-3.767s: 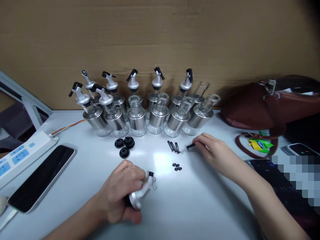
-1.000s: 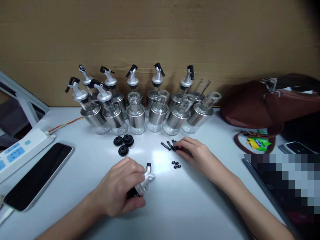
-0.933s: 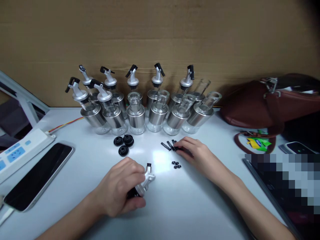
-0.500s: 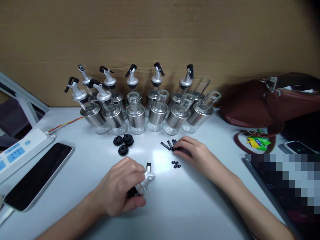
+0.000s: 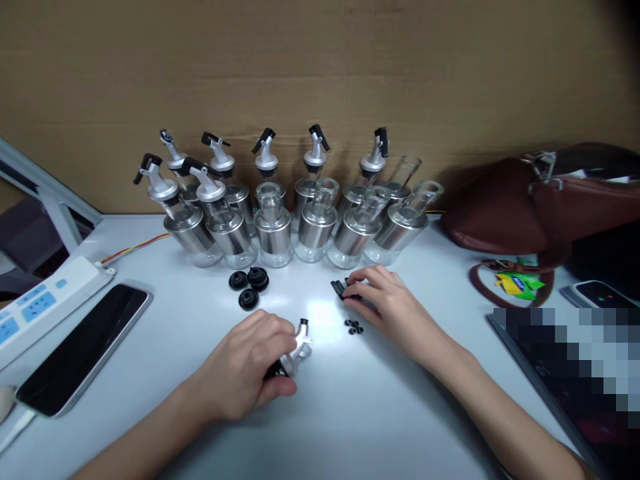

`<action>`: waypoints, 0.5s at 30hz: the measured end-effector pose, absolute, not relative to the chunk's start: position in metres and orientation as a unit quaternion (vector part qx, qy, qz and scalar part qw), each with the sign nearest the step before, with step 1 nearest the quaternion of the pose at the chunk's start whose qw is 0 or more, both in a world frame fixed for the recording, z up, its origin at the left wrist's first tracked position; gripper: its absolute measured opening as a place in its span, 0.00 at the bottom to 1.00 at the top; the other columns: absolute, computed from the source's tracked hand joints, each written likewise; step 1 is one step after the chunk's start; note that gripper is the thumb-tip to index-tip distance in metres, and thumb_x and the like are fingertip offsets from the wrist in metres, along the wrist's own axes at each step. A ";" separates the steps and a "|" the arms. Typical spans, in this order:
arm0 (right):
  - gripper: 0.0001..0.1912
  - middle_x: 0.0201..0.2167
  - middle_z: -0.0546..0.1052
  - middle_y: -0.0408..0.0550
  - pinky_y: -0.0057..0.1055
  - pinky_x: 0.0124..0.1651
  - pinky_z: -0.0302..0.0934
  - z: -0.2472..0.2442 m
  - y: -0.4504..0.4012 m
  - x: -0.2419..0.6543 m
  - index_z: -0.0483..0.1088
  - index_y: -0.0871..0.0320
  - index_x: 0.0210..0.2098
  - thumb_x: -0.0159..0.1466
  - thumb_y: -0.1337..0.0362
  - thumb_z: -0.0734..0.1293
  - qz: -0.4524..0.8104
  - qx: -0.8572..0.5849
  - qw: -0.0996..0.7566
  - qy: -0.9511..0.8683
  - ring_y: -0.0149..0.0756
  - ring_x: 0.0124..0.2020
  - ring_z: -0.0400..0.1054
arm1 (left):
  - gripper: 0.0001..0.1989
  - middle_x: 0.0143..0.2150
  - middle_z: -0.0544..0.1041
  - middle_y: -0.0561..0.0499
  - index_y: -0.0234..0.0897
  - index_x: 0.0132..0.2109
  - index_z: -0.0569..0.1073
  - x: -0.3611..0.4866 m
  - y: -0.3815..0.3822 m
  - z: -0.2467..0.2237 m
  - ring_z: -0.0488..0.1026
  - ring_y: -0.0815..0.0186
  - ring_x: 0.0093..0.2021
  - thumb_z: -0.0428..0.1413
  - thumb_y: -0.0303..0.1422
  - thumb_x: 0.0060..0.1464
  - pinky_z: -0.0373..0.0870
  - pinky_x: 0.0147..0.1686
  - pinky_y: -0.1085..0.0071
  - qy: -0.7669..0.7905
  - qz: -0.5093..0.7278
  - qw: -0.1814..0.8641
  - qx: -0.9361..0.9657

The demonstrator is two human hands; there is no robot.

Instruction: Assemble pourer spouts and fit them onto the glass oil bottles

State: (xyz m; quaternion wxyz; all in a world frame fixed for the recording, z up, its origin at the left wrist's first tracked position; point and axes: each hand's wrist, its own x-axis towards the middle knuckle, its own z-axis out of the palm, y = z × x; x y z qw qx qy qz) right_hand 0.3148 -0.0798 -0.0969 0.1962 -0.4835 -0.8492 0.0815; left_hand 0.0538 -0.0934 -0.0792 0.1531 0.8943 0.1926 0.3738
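Note:
My left hand [image 5: 250, 363] is closed around a silver pourer spout [image 5: 302, 347] with a small black tip, its black base partly covered by my fingers. The spout is tilted away from me, above the front of the table. My right hand [image 5: 393, 303] has its fingertips pinched on thin black levers [image 5: 339, 288] lying on the tabletop; the fingers hide some of them. Just below that hand lie several tiny black caps [image 5: 354, 327]. Three ringed black stoppers [image 5: 249, 299] sit in a group beyond my left hand.
Behind the hands stand two rows of glass bottles with steel sleeves [image 5: 274, 237], several topped with pourers. A phone [image 5: 83, 350] and a power strip [image 5: 50, 303] lie left. A brown bag [image 5: 500, 207], a green-yellow packet [image 5: 520, 285] and a dark device [image 5: 530, 367] are right.
The fanned-out levers now lie closer together, partly under my right fingers. My left hand and the spout have shifted slightly up and right.

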 end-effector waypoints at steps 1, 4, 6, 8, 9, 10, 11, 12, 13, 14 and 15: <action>0.06 0.40 0.73 0.55 0.44 0.44 0.61 -0.096 -0.080 0.315 0.72 0.60 0.37 0.66 0.67 0.63 0.075 -0.481 0.205 -0.849 0.45 0.41 0.65 | 0.16 0.33 0.71 0.48 0.36 0.43 0.62 0.054 -0.094 -0.078 0.67 0.67 0.30 0.38 0.43 0.66 0.65 0.31 0.71 0.202 0.361 0.147 0.899; 0.09 0.40 0.73 0.56 0.43 0.42 0.62 -0.089 -0.086 0.309 0.70 0.62 0.43 0.68 0.66 0.60 0.054 -0.454 0.249 -0.854 0.44 0.40 0.65 | 0.15 0.35 0.69 0.49 0.37 0.41 0.64 0.055 -0.094 -0.076 0.64 0.67 0.29 0.39 0.42 0.66 0.63 0.31 0.71 0.222 0.310 0.126 0.916; 0.11 0.40 0.73 0.56 0.40 0.42 0.63 -0.082 -0.092 0.302 0.68 0.62 0.47 0.70 0.65 0.58 0.062 -0.418 0.277 -0.863 0.42 0.41 0.66 | 0.14 0.36 0.69 0.49 0.38 0.42 0.65 0.055 -0.094 -0.074 0.64 0.67 0.30 0.40 0.41 0.67 0.62 0.32 0.71 0.212 0.284 0.126 0.926; 0.12 0.41 0.73 0.56 0.38 0.42 0.64 -0.076 -0.099 0.294 0.67 0.60 0.49 0.71 0.67 0.56 0.079 -0.377 0.287 -0.877 0.40 0.41 0.66 | 0.14 0.36 0.70 0.49 0.38 0.42 0.65 0.055 -0.094 -0.073 0.64 0.67 0.31 0.39 0.39 0.67 0.61 0.32 0.70 0.196 0.275 0.131 0.932; 0.12 0.41 0.73 0.55 0.37 0.42 0.64 -0.073 -0.103 0.290 0.67 0.60 0.49 0.70 0.68 0.56 0.085 -0.359 0.286 -0.885 0.40 0.41 0.66 | 0.15 0.37 0.71 0.49 0.38 0.42 0.65 0.055 -0.093 -0.073 0.64 0.67 0.31 0.38 0.39 0.67 0.60 0.32 0.70 0.191 0.271 0.134 0.934; 0.11 0.40 0.73 0.54 0.37 0.42 0.64 -0.072 -0.106 0.287 0.67 0.59 0.49 0.70 0.69 0.57 0.089 -0.344 0.285 -0.890 0.39 0.41 0.66 | 0.16 0.37 0.71 0.49 0.38 0.42 0.65 0.055 -0.093 -0.072 0.64 0.67 0.31 0.38 0.40 0.67 0.59 0.32 0.70 0.188 0.268 0.138 0.935; 0.11 0.39 0.74 0.53 0.36 0.41 0.64 -0.072 -0.109 0.285 0.68 0.59 0.48 0.69 0.70 0.58 0.093 -0.332 0.286 -0.894 0.39 0.40 0.66 | 0.16 0.38 0.72 0.49 0.37 0.42 0.65 0.055 -0.093 -0.072 0.64 0.67 0.32 0.37 0.41 0.67 0.59 0.32 0.70 0.186 0.265 0.141 0.936; 0.10 0.38 0.74 0.53 0.35 0.41 0.63 -0.072 -0.111 0.283 0.69 0.59 0.47 0.69 0.71 0.59 0.096 -0.324 0.291 -0.895 0.39 0.40 0.67 | 0.17 0.38 0.73 0.49 0.37 0.42 0.66 0.055 -0.093 -0.072 0.65 0.67 0.32 0.37 0.41 0.67 0.59 0.32 0.69 0.185 0.262 0.144 0.936; 0.10 0.37 0.74 0.52 0.35 0.41 0.63 -0.072 -0.112 0.282 0.69 0.59 0.46 0.68 0.72 0.59 0.098 -0.320 0.298 -0.894 0.38 0.39 0.67 | 0.18 0.39 0.73 0.48 0.37 0.41 0.66 0.055 -0.093 -0.071 0.65 0.66 0.32 0.37 0.42 0.67 0.59 0.32 0.69 0.185 0.256 0.148 0.937; 0.10 0.37 0.74 0.51 0.34 0.40 0.62 -0.073 -0.113 0.282 0.69 0.59 0.46 0.68 0.72 0.60 0.101 -0.318 0.304 -0.892 0.38 0.39 0.67 | 0.19 0.39 0.74 0.48 0.36 0.41 0.66 0.055 -0.093 -0.071 0.65 0.66 0.32 0.37 0.43 0.66 0.58 0.33 0.69 0.185 0.252 0.152 0.938; 0.11 0.37 0.74 0.51 0.34 0.40 0.62 -0.073 -0.113 0.282 0.69 0.58 0.46 0.68 0.72 0.60 0.101 -0.319 0.308 -0.891 0.37 0.39 0.67 | 0.19 0.40 0.74 0.48 0.36 0.41 0.67 0.055 -0.092 -0.072 0.65 0.66 0.32 0.37 0.43 0.66 0.58 0.33 0.69 0.185 0.251 0.155 0.937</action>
